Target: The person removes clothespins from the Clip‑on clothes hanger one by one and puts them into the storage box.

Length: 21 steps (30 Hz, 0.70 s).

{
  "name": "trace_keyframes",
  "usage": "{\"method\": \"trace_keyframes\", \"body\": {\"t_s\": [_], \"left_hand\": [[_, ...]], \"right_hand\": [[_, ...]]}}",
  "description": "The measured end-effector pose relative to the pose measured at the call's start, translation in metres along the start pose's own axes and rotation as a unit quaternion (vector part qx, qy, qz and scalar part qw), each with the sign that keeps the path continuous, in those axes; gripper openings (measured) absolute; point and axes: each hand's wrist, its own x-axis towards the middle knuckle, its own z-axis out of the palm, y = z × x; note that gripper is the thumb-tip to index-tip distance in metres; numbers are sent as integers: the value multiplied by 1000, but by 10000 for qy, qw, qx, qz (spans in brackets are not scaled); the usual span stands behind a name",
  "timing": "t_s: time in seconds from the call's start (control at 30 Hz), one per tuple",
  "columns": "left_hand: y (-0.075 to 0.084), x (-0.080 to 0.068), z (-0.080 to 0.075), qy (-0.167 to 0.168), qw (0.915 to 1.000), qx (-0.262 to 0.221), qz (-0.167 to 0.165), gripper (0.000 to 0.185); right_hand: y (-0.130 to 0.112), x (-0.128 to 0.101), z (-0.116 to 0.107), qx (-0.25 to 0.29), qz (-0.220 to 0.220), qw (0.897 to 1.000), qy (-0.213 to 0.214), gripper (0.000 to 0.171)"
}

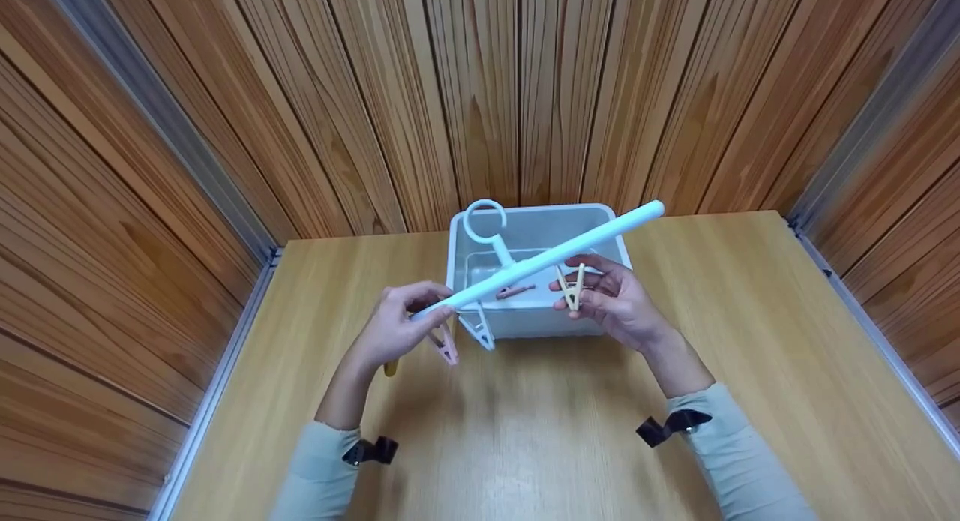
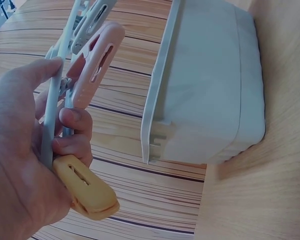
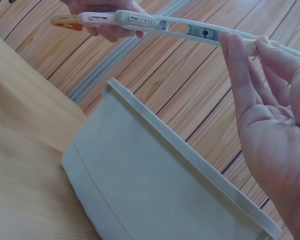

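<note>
A light blue hanger (image 1: 555, 259) with a round hook (image 1: 474, 232) slants up to the right over the bin. My left hand (image 1: 394, 322) grips its lower left end. Along that end hang a yellow clothespin (image 2: 87, 187), a pink clothespin (image 2: 100, 65) and a pale blue-grey clothespin (image 1: 480, 332). Between thumb and fingers, my right hand (image 1: 622, 307) pinches a cream clothespin (image 1: 574, 292) just under the right half of the bar. In the right wrist view this clothespin overlaps the bar; whether it touches, I cannot tell.
A pale grey plastic bin (image 1: 540, 326) stands on the wooden table (image 1: 510, 431) behind and below the hanger. Inside it shows a brownish-pink clothespin (image 1: 514, 291). Wood-panelled walls (image 1: 480, 94) close off the back and both sides.
</note>
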Motion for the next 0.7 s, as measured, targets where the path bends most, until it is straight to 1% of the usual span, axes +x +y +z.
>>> {"method": "trace_keyframes", "body": {"t_s": [0.13, 0.2, 0.3, 0.43, 0.53, 0.7], "left_hand": [[0, 1, -1, 4, 10000, -3, 33, 23], [0, 1, -1, 9, 10000, -8, 22, 23], [1, 1, -1, 34, 10000, 7, 18, 23], [1, 2, 0, 77, 9999, 46, 75, 24], [1, 2, 0, 87, 9999, 50, 85, 23], [0, 1, 0, -14, 10000, -27, 47, 23]], "right_hand": [[1, 2, 0, 226, 67, 9995, -229, 49], [1, 3, -1, 270, 91, 9988, -394, 49], [2, 4, 0, 233, 124, 9982, -531, 46], [3, 5, 1, 135, 199, 9979, -594, 46], [3, 5, 1, 204, 256, 9973, -664, 47], [3, 5, 1, 323, 247, 9962, -775, 47]]}}
